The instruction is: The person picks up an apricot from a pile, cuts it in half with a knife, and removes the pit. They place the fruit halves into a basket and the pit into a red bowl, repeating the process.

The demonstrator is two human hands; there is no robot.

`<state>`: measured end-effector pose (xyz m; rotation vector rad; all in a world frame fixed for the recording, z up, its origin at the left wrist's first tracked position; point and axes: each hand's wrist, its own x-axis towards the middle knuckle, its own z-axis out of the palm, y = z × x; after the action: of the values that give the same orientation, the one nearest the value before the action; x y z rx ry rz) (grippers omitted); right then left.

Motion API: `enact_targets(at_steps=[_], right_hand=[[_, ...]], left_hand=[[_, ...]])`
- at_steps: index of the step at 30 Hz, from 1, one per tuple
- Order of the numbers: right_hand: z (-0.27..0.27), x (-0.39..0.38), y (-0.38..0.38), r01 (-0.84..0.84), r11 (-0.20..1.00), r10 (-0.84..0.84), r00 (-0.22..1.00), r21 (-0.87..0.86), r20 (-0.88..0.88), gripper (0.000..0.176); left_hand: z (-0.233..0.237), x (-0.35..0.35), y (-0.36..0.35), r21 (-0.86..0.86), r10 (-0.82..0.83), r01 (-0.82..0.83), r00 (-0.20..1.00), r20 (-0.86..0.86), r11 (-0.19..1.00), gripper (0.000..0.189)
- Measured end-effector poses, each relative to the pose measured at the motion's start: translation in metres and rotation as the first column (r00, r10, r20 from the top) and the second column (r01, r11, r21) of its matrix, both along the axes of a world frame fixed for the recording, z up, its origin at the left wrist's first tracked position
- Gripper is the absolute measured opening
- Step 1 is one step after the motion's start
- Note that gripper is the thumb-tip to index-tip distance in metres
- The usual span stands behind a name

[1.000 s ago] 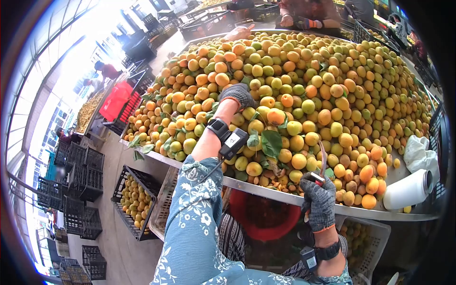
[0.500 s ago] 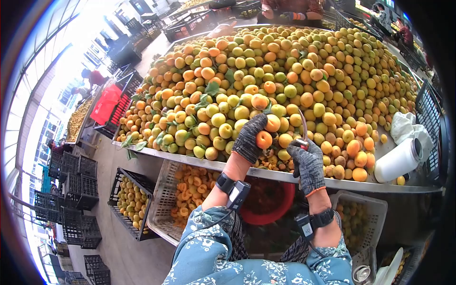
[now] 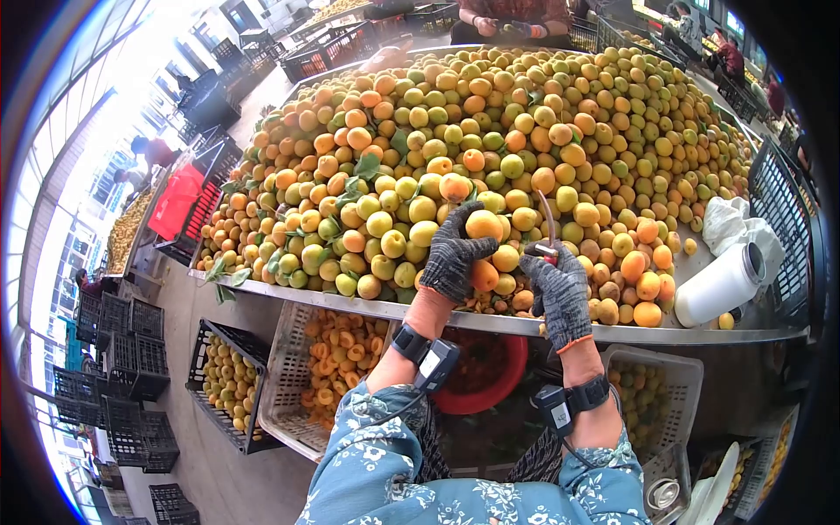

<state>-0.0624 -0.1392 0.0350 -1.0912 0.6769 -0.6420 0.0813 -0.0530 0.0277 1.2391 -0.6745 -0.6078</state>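
Before us spreads a broad metal-rimmed table point(image 3: 726, 337), the biggest thing we face, bearing a wide heap of round orange, yellow and green fruit point(image 3: 511, 165) with a few leaves among them. Below its near edge, to our left, we have a white perforated plastic crate point(image 3: 285, 376) holding halved orange fruit point(image 3: 337, 359), and farther left a black plastic crate point(image 3: 234, 339) of whole fruit. A round red plastic basin point(image 3: 477, 402) sits beneath the edge, between our arms. Near the table's right end a white cylindrical bottle point(image 3: 713, 287) lies on its side. We wear grey knitted gloves. Our left hand point(image 3: 453, 258) is at the heap's near side, thumb and fingers apart about a smooth orange fruit point(image 3: 484, 225); we cannot tell whether they grip it. Our right hand point(image 3: 560, 289), just beside it, is closed around the red handle of a slim curved-blade knife point(image 3: 549, 215), the blade pointing away from us.
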Motion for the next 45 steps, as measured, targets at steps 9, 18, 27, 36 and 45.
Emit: enact_targets(at_steps=[9,18,27,36,45], right_hand=[[-0.004,-0.007,0.005,-0.061,0.996,0.058,0.997,-0.063,-0.054,0.018],[0.001,-0.004,0.028,-0.022,0.919,0.026,1.000,-0.395,0.005,0.020],[0.002,-0.012,0.031,-0.076,0.818,0.052,0.997,-0.570,-0.059,0.024],[-0.001,-0.016,0.028,-0.038,0.725,-0.020,0.997,-0.688,-0.076,0.021],[0.005,-0.014,0.031,-0.034,0.735,-0.055,0.993,-0.677,-0.109,0.015]], left_hand=[[-0.008,0.005,0.004,-0.084,-0.007,0.002,0.998,-0.062,0.996,0.048],[-0.001,0.008,0.007,-0.032,-0.065,0.068,0.994,0.088,0.997,0.056],[0.013,0.006,0.009,-0.002,-0.181,0.183,0.973,0.140,0.983,0.054],[0.013,-0.001,0.006,-0.065,-0.234,0.233,0.972,-0.014,0.970,0.050],[0.017,-0.011,0.005,-0.127,-0.262,0.237,0.934,-0.244,0.963,0.044]])
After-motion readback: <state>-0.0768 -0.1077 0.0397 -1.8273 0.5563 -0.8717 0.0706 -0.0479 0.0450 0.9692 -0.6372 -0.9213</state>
